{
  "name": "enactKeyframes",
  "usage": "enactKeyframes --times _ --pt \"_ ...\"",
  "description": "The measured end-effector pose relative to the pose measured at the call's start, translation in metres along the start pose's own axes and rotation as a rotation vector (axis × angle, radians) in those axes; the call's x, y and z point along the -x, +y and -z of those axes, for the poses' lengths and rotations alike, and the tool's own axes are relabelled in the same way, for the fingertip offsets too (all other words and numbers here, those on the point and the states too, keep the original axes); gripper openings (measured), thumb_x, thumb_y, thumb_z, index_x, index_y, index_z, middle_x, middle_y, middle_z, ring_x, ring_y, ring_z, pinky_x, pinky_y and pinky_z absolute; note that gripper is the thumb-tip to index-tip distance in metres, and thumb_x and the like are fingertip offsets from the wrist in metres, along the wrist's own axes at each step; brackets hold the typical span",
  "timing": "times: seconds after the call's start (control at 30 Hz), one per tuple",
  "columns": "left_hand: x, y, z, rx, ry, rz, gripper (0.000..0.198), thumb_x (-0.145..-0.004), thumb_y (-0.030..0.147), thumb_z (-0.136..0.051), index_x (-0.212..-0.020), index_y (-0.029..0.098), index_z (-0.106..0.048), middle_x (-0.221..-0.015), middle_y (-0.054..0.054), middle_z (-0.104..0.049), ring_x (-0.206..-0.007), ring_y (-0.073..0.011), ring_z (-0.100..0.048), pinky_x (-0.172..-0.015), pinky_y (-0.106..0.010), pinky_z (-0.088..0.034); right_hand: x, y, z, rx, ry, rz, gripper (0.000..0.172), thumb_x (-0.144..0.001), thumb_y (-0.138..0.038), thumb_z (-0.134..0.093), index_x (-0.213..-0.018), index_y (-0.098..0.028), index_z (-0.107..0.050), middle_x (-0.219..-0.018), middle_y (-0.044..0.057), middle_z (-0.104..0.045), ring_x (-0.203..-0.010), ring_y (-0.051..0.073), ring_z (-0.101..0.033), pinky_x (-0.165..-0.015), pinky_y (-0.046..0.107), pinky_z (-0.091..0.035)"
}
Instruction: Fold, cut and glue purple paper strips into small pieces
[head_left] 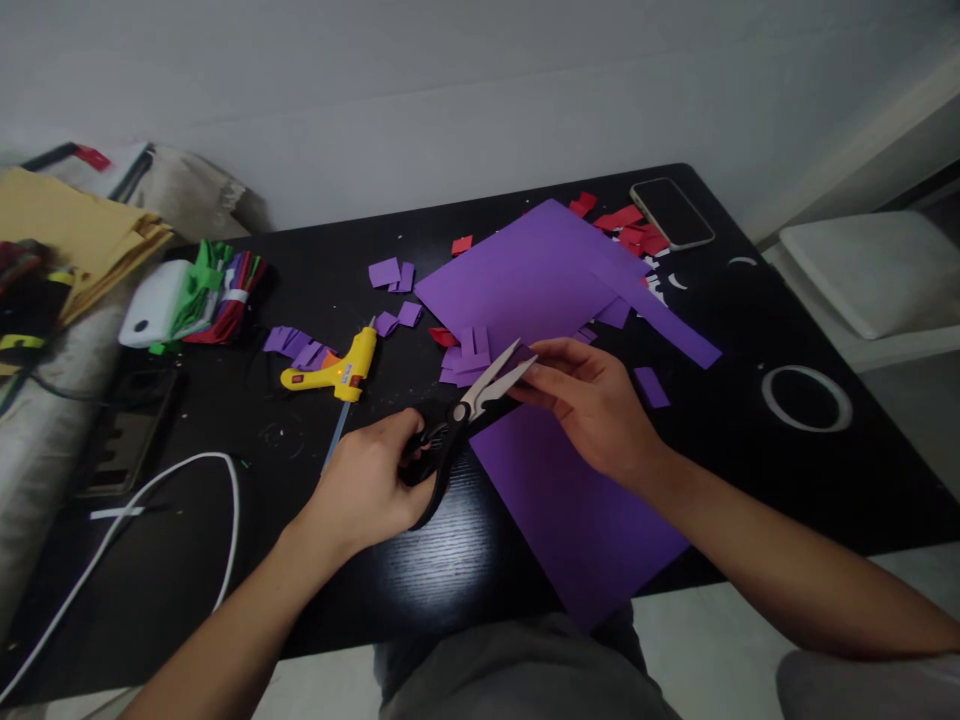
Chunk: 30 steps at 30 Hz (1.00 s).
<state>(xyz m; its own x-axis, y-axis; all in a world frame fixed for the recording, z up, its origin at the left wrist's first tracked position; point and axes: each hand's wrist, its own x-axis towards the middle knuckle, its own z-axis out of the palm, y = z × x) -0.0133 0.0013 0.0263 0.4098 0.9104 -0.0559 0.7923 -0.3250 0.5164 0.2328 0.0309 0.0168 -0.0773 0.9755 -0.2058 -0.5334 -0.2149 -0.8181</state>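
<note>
Above the purple sheet, left hand clamps open scissors; right hand pinches what seems a small purple strip between the blades, mid-cut. Closing cleanly needs it steady.

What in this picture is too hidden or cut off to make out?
- Head view: scissors handles, covered by the left hand.
- Head view: what, if anything, the right hand pinches at the blades, hidden by its fingers.
- Head view: white cable, cut off at the left edge.
</note>
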Motion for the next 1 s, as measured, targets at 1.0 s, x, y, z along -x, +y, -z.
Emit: enactKeyframes --times 1.0 --pt "0.0003 -0.0026 -0.0004 -0.079 0.022 -0.013 0.02 -0.086 0.032 -0.061 -0.076 0.023 -0.046 -0.064 0.003 -0.056 -0.052 -0.0145 -0.053 -0.054 -0.026 -0.035 0.002 -0.0018 -0.0003 0.077 0.012 0.019 0.02 -0.073 -0.027 -0.093 -0.084 -0.022 -0.077 -0.086 0.0 -0.081 -0.088 0.019 -0.08 -0.092 0.041 -0.068"
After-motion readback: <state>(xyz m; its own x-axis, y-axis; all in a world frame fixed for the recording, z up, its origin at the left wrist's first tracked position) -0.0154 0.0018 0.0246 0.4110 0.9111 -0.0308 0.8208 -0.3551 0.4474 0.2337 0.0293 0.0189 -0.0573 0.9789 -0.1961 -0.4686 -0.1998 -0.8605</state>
